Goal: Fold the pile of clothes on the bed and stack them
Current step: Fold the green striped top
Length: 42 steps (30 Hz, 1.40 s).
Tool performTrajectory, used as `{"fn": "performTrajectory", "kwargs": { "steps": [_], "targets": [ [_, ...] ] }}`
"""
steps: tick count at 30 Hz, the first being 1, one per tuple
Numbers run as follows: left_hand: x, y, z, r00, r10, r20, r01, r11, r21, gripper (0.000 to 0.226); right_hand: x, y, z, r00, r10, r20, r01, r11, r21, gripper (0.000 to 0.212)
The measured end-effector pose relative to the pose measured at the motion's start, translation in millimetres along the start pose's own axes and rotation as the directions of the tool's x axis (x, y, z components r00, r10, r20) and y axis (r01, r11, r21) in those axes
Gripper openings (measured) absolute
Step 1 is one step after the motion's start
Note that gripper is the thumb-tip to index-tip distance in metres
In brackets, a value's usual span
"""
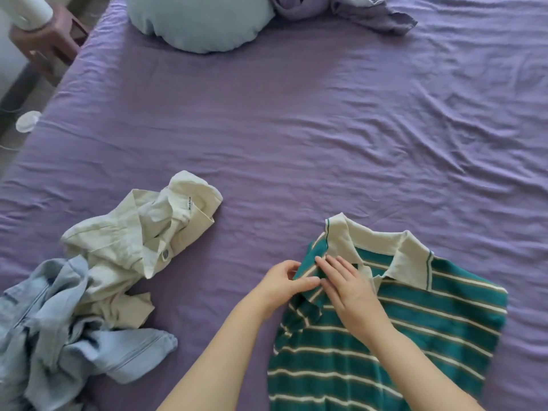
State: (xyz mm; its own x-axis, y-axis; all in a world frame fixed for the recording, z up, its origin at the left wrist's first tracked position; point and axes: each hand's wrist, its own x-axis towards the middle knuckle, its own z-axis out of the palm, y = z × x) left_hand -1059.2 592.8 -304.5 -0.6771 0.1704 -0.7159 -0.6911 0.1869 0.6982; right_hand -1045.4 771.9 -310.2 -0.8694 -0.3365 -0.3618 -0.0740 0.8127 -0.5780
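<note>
A green polo shirt (430,318) with cream stripes and a cream collar lies flat on the purple bed sheet (296,129) at the lower right. My left hand (281,284) pinches its folded-in left sleeve between thumb and fingers. My right hand (351,292) presses flat on the same sleeve just below the collar, fingers together. To the left lies a crumpled cream shirt (133,247), and below it a crumpled light-blue denim garment (59,336).
A round pale-blue cushion (201,22) and a bunched purple cloth (341,10) lie at the far end of the bed. Beyond the bed's left edge stand a brown stool (50,43) and a white round object (28,121) on the floor.
</note>
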Motion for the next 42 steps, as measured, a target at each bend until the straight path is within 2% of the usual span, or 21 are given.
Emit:
{"fn": "performTrajectory", "kwargs": {
  "steps": [2,4,6,9,12,15,19,23,26,29,34,36,38,40,42],
  "targets": [
    [1,2,-4,0.994,0.046,-0.1,-0.049,0.998,-0.029,0.02,-1,2,1,1.0,0.016,0.016,-0.016,1.0,-0.007,0.05],
    [3,7,-16,0.98,0.068,-0.188,-0.095,0.986,-0.139,0.017,-1,2,4,0.998,0.04,0.04,-0.038,0.998,-0.048,0.054],
    [4,12,-34,0.953,0.101,-0.285,-0.149,0.977,-0.152,0.02,1,0,9,0.995,0.071,0.066,-0.059,0.984,-0.168,0.056],
    [9,17,-53,0.909,0.182,-0.374,-0.159,0.983,0.093,0.022,3,-8,23,0.994,0.09,0.068,-0.062,0.94,-0.336,0.061],
    [17,10,-55,0.879,0.231,-0.418,-0.04,0.908,0.418,0.027,9,-16,36,0.989,0.12,0.082,-0.078,0.914,-0.398,0.064],
    [20,-1,-48,0.84,0.267,-0.472,0.032,0.844,0.535,0.044,20,-17,43,0.981,0.168,0.099,-0.102,0.877,-0.47,0.069],
    [3,-15,-34,0.782,0.178,-0.597,0.107,0.906,0.41,0.077,27,-21,40,0.97,0.198,0.145,-0.101,0.86,-0.499,0.072],
    [-35,-35,-5,0.79,0.05,-0.612,0.166,0.942,0.292,0.081,-5,-18,36,0.98,0.139,0.144,-0.046,0.854,-0.518,0.067],
    [-67,-55,20,0.817,-0.032,-0.575,0.166,0.969,0.183,0.073,-61,-7,44,0.98,0.114,0.165,-0.007,0.842,-0.539,0.065],
    [-97,-77,45,0.84,-0.123,-0.528,0.194,0.978,0.081,0.059,-123,6,54,0.962,0.199,0.185,-0.073,0.843,-0.532,0.064],
    [-133,-121,79,0.87,-0.189,-0.455,0.275,0.953,0.129,0.026,-202,16,71,0.952,0.245,0.18,-0.134,0.869,-0.476,0.063],
    [-144,-139,91,0.873,-0.206,-0.442,0.282,0.953,0.111,0.03,-219,19,76,0.952,0.252,0.175,-0.146,0.874,-0.463,0.061],
    [-154,-153,102,0.877,-0.234,-0.419,0.257,0.967,-0.003,0.025,-229,22,80,0.953,0.226,0.2,-0.112,0.88,-0.462,0.058],
    [-165,-163,110,0.877,-0.28,-0.389,0.248,0.96,-0.132,0.018,-238,22,80,0.968,0.201,0.151,-0.115,0.889,-0.442,0.058],
    [-173,-173,117,0.875,-0.32,-0.362,0.249,0.941,-0.229,0.014,-252,24,81,0.963,0.27,-0.01,-0.253,0.891,-0.376,0.065]
  ]
}}
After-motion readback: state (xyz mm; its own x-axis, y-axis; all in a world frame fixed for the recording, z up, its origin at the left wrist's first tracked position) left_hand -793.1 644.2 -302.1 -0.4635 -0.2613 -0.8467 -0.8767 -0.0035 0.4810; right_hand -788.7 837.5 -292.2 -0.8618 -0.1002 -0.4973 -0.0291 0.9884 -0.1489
